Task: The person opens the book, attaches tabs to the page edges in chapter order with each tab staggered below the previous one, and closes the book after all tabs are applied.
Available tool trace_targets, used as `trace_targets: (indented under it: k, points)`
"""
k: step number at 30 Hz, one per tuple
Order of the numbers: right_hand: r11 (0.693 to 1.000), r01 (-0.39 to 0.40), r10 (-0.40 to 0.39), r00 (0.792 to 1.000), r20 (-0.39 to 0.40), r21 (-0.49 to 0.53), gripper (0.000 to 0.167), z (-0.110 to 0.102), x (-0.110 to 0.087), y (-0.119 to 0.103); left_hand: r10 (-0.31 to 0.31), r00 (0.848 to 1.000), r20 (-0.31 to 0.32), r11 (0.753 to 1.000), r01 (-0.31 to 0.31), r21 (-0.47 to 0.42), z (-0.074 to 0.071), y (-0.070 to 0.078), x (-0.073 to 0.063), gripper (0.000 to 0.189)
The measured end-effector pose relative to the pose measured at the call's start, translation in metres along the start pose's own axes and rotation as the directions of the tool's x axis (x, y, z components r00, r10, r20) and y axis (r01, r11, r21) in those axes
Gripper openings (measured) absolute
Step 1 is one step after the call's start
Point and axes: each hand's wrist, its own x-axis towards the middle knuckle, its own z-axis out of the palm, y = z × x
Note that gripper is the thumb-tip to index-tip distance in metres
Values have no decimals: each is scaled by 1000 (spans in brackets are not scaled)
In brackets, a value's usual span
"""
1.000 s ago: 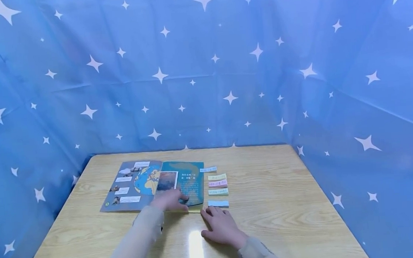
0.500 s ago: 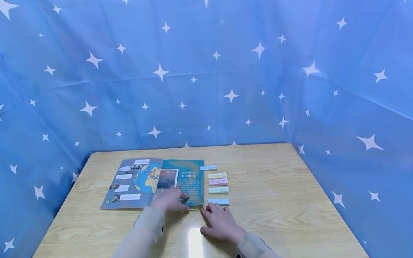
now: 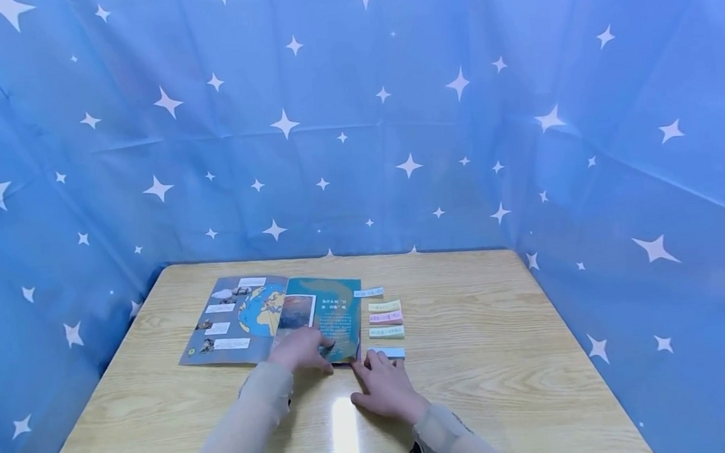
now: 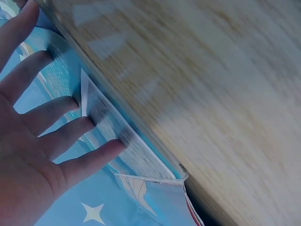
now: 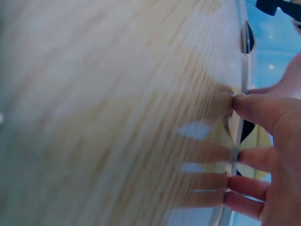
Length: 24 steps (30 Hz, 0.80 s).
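Note:
An open magazine (image 3: 339, 326) lies on the wooden table, a globe picture on its left page and a teal right page with a photo. My left hand (image 3: 300, 351) rests on the lower part of the teal page, its fingers extended and spread in the left wrist view. At the lower right corner of the magazine, my right hand (image 3: 386, 387) has its index fingertip at the page edge, with the other fingers near a blue sticky note (image 3: 389, 353). In the right wrist view its thumb and fingertips (image 5: 245, 193) touch down on the tabletop.
A column of sticky notes lies right of the magazine: a green-edged note (image 3: 386, 332), a pink note (image 3: 385, 317) and a yellow note (image 3: 384, 306). Another blue note (image 3: 368, 293) sits at the page's upper right edge. A blue star-patterned curtain (image 3: 357, 149) surrounds the table (image 3: 504, 357).
The yellow strip showing below the teal page has gone from view, and the lower right corner now looks purplish. My right fingers have shifted slightly forward; the left hand stays on the page.

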Motion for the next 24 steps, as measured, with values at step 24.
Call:
trace_targets:
  k: [24]
  points:
    - [984,144,-150,987,55,102,73,-13,4,-10,96,995,-31,993,-93,77,-4,-4,-8,56]
